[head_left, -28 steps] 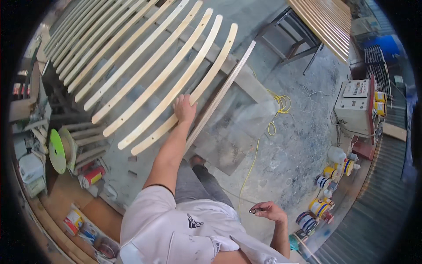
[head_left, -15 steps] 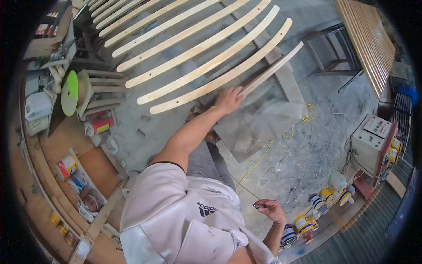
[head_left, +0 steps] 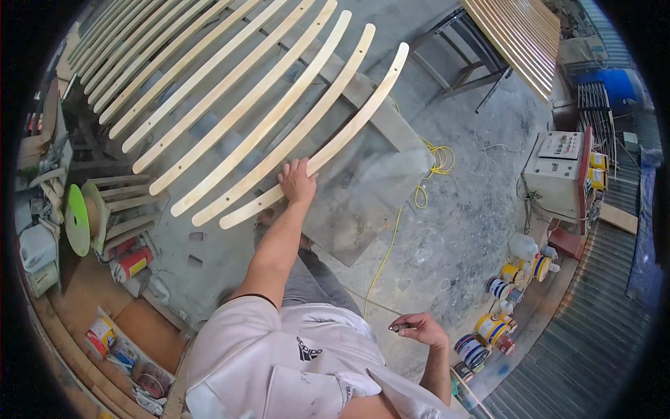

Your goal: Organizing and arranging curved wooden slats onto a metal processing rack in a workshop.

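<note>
My left hand is closed round the middle of the nearest curved wooden slat. That slat lies with its pale broad face up, and a dark strip shows along its inner edge. Beside it several similar pale slats stretch away in a row to the upper left, small dark holes near their ends. Low on the right, my right hand grips a small dark metal piece, its tip poking out from the fingers. What kind of tool it is cannot be made out. A thin pale hose or rod passes close to it.
A grey beam runs under the slats. A yellow cord trails over the stained floor. Paint cans line the right side below a control box. A slatted panel leans on a dark frame. A green spool stands left.
The nearest slat has turned from its narrow edge to its broad face under my left hand. The whole view has shifted, so the slats sit further left and lower. My right hand keeps its hold.
</note>
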The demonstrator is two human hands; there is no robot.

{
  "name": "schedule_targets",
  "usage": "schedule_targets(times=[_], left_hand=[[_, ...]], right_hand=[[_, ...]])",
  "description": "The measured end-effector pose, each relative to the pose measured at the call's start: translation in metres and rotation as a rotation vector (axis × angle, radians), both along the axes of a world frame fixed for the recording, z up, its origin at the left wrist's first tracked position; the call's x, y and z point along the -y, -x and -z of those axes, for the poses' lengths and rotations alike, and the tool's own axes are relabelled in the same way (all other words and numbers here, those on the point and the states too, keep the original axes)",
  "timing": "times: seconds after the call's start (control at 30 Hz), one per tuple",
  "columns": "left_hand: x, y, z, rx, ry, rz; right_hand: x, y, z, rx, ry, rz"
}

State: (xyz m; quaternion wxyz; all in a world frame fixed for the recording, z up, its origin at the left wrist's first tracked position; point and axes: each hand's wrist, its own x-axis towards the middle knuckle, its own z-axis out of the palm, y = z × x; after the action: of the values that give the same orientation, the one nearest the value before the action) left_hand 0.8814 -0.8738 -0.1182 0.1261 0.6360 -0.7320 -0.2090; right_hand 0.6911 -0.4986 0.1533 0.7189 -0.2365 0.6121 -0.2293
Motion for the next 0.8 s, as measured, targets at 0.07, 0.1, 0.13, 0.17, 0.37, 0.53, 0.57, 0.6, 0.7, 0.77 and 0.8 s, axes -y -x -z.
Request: schedule_targets(times=[0.07, 0.1, 0.13, 0.17, 0.37, 0.53, 0.57, 0.6, 0.7, 0.77, 0.8], left_hand=[[-0.010, -0.002, 0.003, 0.020, 0.004, -0.043], [-0.010, 0.001, 0.003, 0.011, 0.005, -0.055], [-0.013, -0.003, 0.005, 0.016, 0.000, -0.072], [-0.014, -0.007, 0.005, 0.029, -0.008, -0.066], [-0.017, -0.022, 0.004, 0.026, -0.034, -0.080], [0.010, -0.035, -0.012, -0.087, 0.128, -0.028], [0.022, -0.045, -0.009, -0.059, 0.166, -0.043], [0.033, -0.058, -0.003, -0.033, 0.204, -0.053], [0.038, -0.091, 0.021, 0.035, 0.096, -0.040], [0.031, -0.093, 0.014, 0.048, 0.024, -0.024], [0.028, -0.092, 0.014, 0.035, 0.026, -0.024]], right_hand=[[-0.007, 0.001, 0.002, 0.006, -0.002, -0.006], [-0.009, 0.003, 0.001, 0.008, -0.004, -0.014], [-0.013, 0.004, 0.001, 0.000, -0.030, 0.005], [-0.015, 0.003, 0.001, -0.002, -0.058, 0.018], [-0.012, -0.001, -0.006, -0.016, -0.067, 0.037], [-0.007, -0.011, -0.002, 0.011, -0.100, 0.080], [-0.006, -0.011, -0.004, 0.009, -0.104, 0.086], [-0.005, -0.012, -0.005, 0.008, -0.109, 0.096], [0.017, -0.004, -0.011, -0.011, -0.057, -0.090], [0.025, -0.002, -0.017, -0.004, -0.040, -0.074], [0.027, -0.003, -0.019, 0.001, -0.031, -0.074]])
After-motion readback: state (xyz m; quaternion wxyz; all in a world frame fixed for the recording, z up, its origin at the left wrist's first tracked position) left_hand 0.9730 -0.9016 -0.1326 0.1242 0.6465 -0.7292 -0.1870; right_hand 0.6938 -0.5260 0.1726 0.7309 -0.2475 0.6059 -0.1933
